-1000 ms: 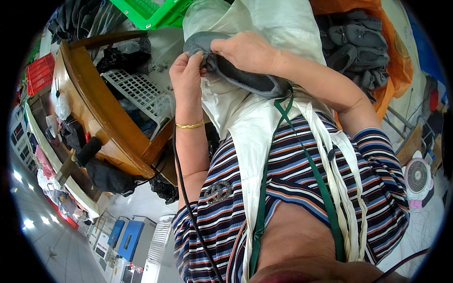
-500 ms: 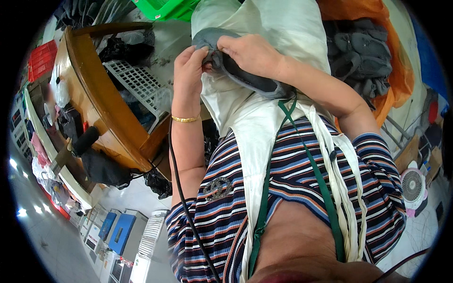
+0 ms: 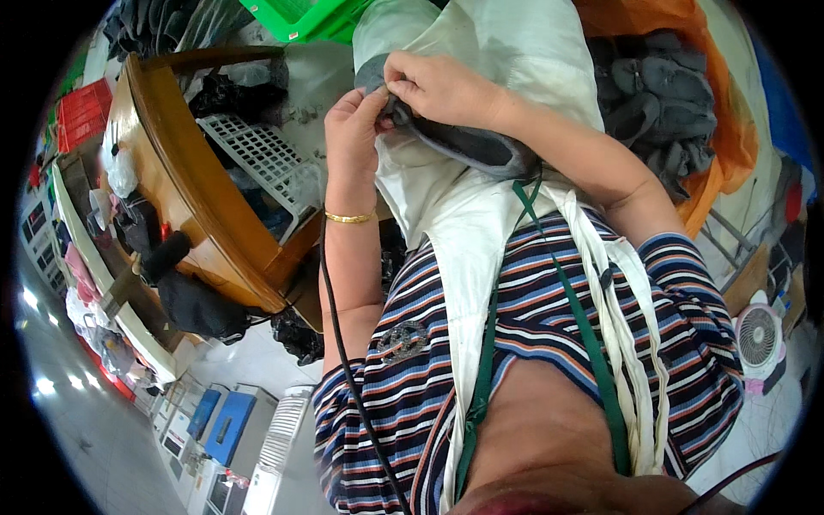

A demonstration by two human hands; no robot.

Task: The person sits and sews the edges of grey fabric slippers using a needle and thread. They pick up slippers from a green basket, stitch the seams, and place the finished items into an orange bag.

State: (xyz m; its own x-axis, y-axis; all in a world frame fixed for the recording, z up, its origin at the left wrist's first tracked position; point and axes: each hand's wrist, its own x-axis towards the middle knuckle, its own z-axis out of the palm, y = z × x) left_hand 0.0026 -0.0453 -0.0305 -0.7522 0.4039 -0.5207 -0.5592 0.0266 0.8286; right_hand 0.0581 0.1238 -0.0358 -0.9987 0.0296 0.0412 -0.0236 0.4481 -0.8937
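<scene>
A dark grey fabric shoe lies across my lap, its opening toward my body. My left hand, with a gold bangle at the wrist, pinches its far end. Right beside it, my right hand has its fingers closed on the same part of the shoe. Both sets of fingertips nearly touch, and whatever small detail lies between them is hidden. Under the shoe spreads a white apron over my legs.
On the right an orange bag holds several similar dark grey shoes. To the left stands a curved wooden desk with a white plastic basket beside it. A green crate sits ahead, and a small fan is at the right.
My right hand has shifted slightly left, closer to my left fingertips, and its fingers are curled more. The shoe stays in my lap, and the whole view has moved a little.
</scene>
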